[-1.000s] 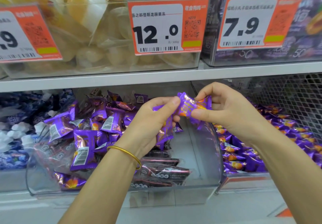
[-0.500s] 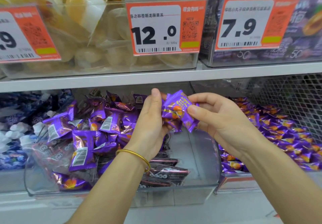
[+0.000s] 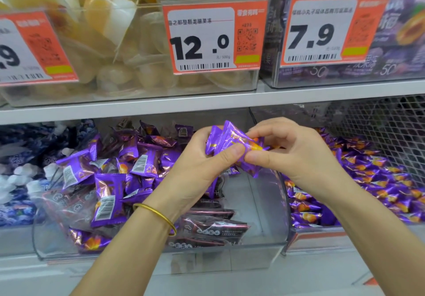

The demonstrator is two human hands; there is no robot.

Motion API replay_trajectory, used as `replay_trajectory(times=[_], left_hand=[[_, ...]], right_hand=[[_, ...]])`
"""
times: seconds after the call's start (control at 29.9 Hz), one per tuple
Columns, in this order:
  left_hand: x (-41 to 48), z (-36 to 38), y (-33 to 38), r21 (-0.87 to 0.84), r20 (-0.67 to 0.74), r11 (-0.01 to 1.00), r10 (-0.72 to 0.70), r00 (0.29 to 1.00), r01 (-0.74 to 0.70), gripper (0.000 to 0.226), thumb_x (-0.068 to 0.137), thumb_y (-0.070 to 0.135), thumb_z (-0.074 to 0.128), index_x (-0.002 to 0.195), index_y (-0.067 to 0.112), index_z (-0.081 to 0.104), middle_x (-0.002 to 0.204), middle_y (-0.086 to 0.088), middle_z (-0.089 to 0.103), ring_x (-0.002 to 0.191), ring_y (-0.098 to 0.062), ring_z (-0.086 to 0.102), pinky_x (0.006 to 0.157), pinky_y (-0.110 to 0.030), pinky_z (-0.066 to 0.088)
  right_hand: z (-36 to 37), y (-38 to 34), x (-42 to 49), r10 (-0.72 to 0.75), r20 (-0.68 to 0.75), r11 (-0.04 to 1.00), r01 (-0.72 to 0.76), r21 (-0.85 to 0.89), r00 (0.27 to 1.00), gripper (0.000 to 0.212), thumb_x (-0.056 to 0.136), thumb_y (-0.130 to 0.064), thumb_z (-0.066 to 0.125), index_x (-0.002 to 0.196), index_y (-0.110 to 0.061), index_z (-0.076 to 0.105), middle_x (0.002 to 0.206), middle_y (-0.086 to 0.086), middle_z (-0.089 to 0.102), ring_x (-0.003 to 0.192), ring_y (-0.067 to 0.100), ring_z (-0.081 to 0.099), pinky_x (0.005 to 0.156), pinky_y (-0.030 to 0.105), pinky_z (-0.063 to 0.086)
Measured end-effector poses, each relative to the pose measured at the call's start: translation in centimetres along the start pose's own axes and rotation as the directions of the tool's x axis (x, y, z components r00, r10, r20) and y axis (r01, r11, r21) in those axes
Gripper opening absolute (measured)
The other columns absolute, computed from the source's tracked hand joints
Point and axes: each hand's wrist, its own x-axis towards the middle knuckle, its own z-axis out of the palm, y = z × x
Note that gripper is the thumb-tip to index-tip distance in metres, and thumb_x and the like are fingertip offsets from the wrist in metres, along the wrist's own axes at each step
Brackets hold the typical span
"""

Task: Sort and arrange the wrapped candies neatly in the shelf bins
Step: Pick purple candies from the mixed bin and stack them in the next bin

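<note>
Both hands (image 3: 299, 157) pinching crinkly purple foil candies (image 3: 230, 144), clear plastic bin (image 3: 264, 203)

The left tag (image 3: 30, 47) was cut off by the picture's edge, showing only ".9". Small print on the 7.9 tag (image 3: 322, 31) was blurred. The left grip (image 3: 195, 169) hid how many candies (image 3: 230, 139) it held.

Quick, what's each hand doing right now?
Left hand: gripping a bunch of purple candies.
Right hand: pinching the same purple candies.
</note>
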Motion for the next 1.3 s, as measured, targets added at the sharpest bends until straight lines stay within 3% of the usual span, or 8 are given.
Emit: replay_trajectory(times=[0.1,0.23,0.47,0.57,0.8,0.9,1.14,1.3], left_hand=[[-0.1,-0.2,-0.3,0.023,-0.01,1.0,0.011,1.0,-0.011,0.061,0.062,0.03,0.074,0.114,0.007,0.053,0.114,-0.011,0.067,0.107,-0.028,0.062,0.098,-0.042,0.046],[-0.3,0.5,-0.4,0.025,0.035,0.998,0.052,0.998,-0.053,0.057,0.063,0.028,0.073,0.117,0.02,0.054,0.106,-0.005,0.067,0.096,-0.018,0.063,0.085,-0.027,0.05],[-0.2,1.9,-0.1,0.234,0.109,0.967,0.076,0.991,-0.1,0.067,0.071,0.049,0.06,0.133,0.037,0.037,0.138,0.002,0.049,0.126,-0.008,0.048,0.109,-0.033,0.037],[0.6,3.7,-0.3,0.438,0.096,0.885,0.129,0.987,-0.158,0.059,0.068,0.063,0.051,0.123,0.048,0.038,0.133,0.02,0.041,0.132,0.001,0.033,0.113,-0.028,0.026],[3.5,7.0,-1.9,0.739,0.084,0.626,0.281,0.956,-0.249,0.074,0.069,0.066,0.037,0.127,0.023,0.056,0.122,0.009,0.047,0.119,-0.006,0.035,0.095,0.004,0.011],[5.1,7.8,-2.2,0.75,0.091,0.603,0.311,0.946,-0.271,0.06,0.071,0.058,0.041,0.113,0.023,0.066,0.114,0.008,0.056,0.112,-0.008,0.046,0.093,0.001,0.019],[6.5,9.4,-3.3,0.761,0.063,0.609,0.272,0.96,-0.223,0.034,0.075,0.035,0.051,0.103,0.027,0.069,0.107,0.011,0.058,0.105,-0.005,0.048,0.094,-0.007,0.031],[6.6,9.8,-3.3,0.774,0.059,0.595,0.272,0.96,-0.216,0.03,0.075,0.036,0.051,0.101,0.034,0.068,0.105,0.018,0.058,0.107,-0.005,0.049,0.096,-0.029,0.038]], right_hand=[[-0.5,0.0,-0.1,0.014,0.06,1.0,-0.013,-0.026,0.998,0.039,0.052,-0.036,0.075,0.089,-0.026,0.071,0.112,-0.011,0.06,0.098,-0.003,0.06,0.071,0.01,0.048],[-1.1,0.5,-0.2,0.056,0.182,0.985,-0.084,0.15,0.982,0.037,0.058,-0.02,0.082,0.09,-0.017,0.063,0.107,-0.005,0.067,0.097,0.017,0.067,0.076,0.021,0.054],[-2.2,0.2,-0.6,0.049,0.168,0.96,-0.093,0.264,0.985,0.027,0.063,-0.008,0.075,0.082,-0.021,0.06,0.093,0.005,0.071,0.074,0.013,0.066,0.064,0.023,0.053],[-4.0,0.3,-1.3,0.058,0.133,0.966,-0.089,0.245,0.989,0.028,0.065,-0.004,0.073,0.083,-0.011,0.052,0.102,0.006,0.072,0.075,0.012,0.066,0.063,0.023,0.053],[-13.7,2.8,-3.7,0.146,-0.148,0.985,-0.131,0.11,0.978,0.037,0.052,-0.006,0.075,0.079,-0.008,0.048,0.088,0.0,0.074,0.068,0.007,0.068,0.06,0.017,0.053],[-19.1,5.6,-4.3,0.209,-0.2,0.975,-0.221,-0.036,0.957,0.037,0.055,-0.007,0.074,0.079,-0.006,0.047,0.096,0.001,0.072,0.074,0.006,0.068,0.064,0.017,0.054],[-21.5,11.1,-2.1,0.354,0.076,0.863,-0.295,-0.41,0.932,0.031,0.07,-0.009,0.08,0.091,-0.015,0.058,0.114,-0.008,0.065,0.109,0.008,0.06,0.093,0.033,0.047],[-19.6,12.6,-0.3,0.383,0.175,0.834,-0.257,-0.489,0.907,0.041,0.073,-0.016,0.079,0.107,-0.031,0.062,0.121,-0.008,0.059,0.091,0.002,0.058,0.084,0.021,0.044]])
